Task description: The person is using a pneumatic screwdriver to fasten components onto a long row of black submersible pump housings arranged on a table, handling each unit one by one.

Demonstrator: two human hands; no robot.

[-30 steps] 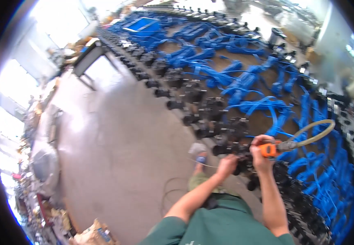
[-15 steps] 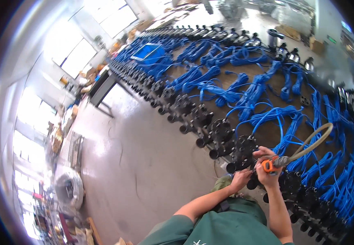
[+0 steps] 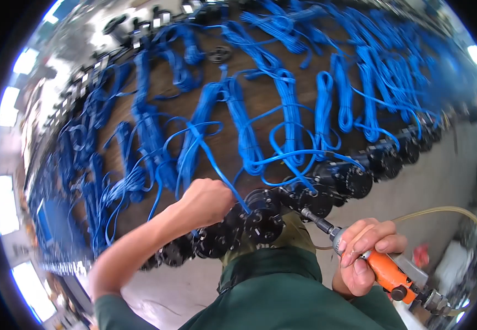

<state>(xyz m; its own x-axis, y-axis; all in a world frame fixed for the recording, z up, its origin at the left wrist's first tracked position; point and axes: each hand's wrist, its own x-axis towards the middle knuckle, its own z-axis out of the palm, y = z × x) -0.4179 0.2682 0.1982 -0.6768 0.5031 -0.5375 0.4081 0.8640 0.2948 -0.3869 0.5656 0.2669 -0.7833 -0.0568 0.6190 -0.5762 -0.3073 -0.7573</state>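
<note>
My right hand grips an orange and grey air screwdriver. The tool's long bit points left, and its tip is at a black round motor-like unit in the row by my waist; whether it touches a screw I cannot tell. My left hand is closed, back of the hand up, over the row beside another black round unit. Its fingertips are hidden, so what they hold does not show. A blue cable runs down into that second unit, just right of my left hand.
Coiled blue cables cover the brown tabletop beyond the row. A black ring-shaped part lies among them. A yellowish air hose loops from the screwdriver at right. More black units line the near edge.
The view has swung to the right. My hands, close together before, are now apart: the left over the row, the right holding the air screwdriver out at the right with its bit toward the units.
</note>
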